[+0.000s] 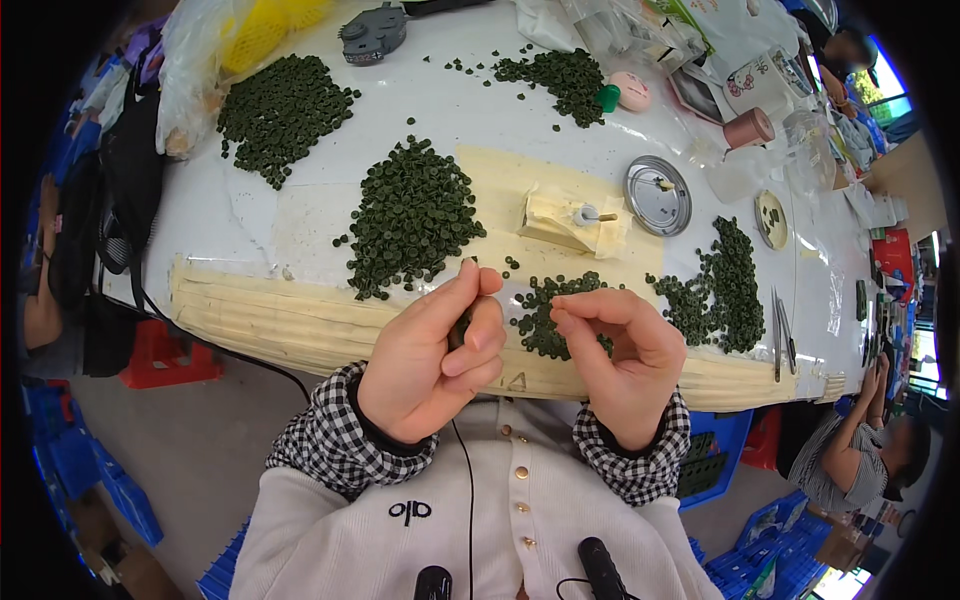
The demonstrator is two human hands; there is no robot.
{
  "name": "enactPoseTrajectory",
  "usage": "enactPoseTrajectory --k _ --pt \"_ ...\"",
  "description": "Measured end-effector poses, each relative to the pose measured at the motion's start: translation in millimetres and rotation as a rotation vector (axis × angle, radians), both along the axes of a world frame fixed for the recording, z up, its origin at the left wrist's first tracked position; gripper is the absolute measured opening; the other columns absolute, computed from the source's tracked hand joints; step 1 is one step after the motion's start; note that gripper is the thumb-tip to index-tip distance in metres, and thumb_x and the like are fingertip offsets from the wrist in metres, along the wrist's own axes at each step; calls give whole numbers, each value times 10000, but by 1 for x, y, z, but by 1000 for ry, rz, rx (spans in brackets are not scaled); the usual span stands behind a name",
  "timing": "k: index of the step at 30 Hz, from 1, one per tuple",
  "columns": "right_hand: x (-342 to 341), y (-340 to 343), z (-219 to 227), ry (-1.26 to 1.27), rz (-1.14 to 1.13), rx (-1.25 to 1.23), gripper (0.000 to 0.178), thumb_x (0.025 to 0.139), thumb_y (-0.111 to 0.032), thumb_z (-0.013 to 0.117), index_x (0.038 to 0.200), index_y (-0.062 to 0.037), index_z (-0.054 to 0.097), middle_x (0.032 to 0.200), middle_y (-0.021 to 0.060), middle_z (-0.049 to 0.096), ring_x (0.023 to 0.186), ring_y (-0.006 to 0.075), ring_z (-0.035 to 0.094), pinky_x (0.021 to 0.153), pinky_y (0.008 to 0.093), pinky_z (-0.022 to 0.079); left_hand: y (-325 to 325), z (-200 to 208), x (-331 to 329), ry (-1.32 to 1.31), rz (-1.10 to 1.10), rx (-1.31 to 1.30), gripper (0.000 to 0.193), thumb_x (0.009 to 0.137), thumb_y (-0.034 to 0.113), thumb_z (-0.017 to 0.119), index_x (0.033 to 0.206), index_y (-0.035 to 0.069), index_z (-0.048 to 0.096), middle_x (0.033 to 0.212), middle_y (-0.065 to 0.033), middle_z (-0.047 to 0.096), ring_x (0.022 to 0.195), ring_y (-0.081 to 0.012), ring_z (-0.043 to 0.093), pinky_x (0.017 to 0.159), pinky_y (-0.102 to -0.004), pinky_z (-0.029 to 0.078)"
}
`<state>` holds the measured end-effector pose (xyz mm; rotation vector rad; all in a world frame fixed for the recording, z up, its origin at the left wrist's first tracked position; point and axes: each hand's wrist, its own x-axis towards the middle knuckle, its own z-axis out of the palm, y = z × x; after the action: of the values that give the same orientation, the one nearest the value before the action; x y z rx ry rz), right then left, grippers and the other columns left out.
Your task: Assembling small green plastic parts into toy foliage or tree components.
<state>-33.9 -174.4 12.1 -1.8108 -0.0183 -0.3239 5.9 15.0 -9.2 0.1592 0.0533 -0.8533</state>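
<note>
My left hand (430,350) is raised over the table's near edge, its fingers curled and thumb and forefinger pinched together. A dark bit shows among its fingers, too covered to name. My right hand (630,355) makes a pinch with thumb and forefinger; anything between the tips is too small to see. Beneath and between the hands lies a spread of small round dark green parts (545,340). A taller heap of the same parts (412,215) sits just beyond my left hand. Past my right hand stands a small block wrapped in cream tape (560,222), with a metal pin on it.
More dark green heaps lie at the far left (285,115), far middle (565,80) and right (735,285). A round metal lid (658,195), tweezers (777,335), a thread spool (750,128) and a grey tape dispenser (373,35) are about. Co-workers sit at both sides.
</note>
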Motion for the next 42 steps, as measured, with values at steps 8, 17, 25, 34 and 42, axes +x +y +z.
enactPoseTrajectory --k 8,17,25,34,42 --pt "-1 -4 0 29 -11 25 124 820 62 705 941 43 697 851 98 710 741 106 669 682 227 545 -20 41 2 110 3 517 339 1073 280 352 1205 21 527 734 41 359 570 -53 282 479 -190 255" --pt "-2 -6 3 62 14 74 112 830 51 706 939 55 680 868 95 713 752 98 668 699 225 550 0 1 1 -82 -46 156 380 1077 288 334 1194 -12 536 757 43 385 589 -51 293 509 -192 281" --pt "-1 -6 -2 54 14 92 120 843 52 689 960 64 665 905 107 707 780 106 667 709 230 553 -19 38 0 23 12 530 330 1058 191 368 1261 -31 505 777 21 428 622 -48 347 547 -188 336" --pt "-3 -5 1 56 44 124 125 838 53 687 961 59 667 920 100 700 814 112 664 729 234 552 -12 6 -2 -74 -26 318 327 1058 264 431 1201 9 579 920 -14 607 620 -43 368 554 -181 338" --pt "1 -8 1 -93 27 -4 159 762 85 721 898 28 663 865 87 657 747 133 617 666 235 501 -15 13 -2 -132 -8 404 324 1049 196 444 1268 -12 561 946 -8 575 657 -41 353 573 -184 320"
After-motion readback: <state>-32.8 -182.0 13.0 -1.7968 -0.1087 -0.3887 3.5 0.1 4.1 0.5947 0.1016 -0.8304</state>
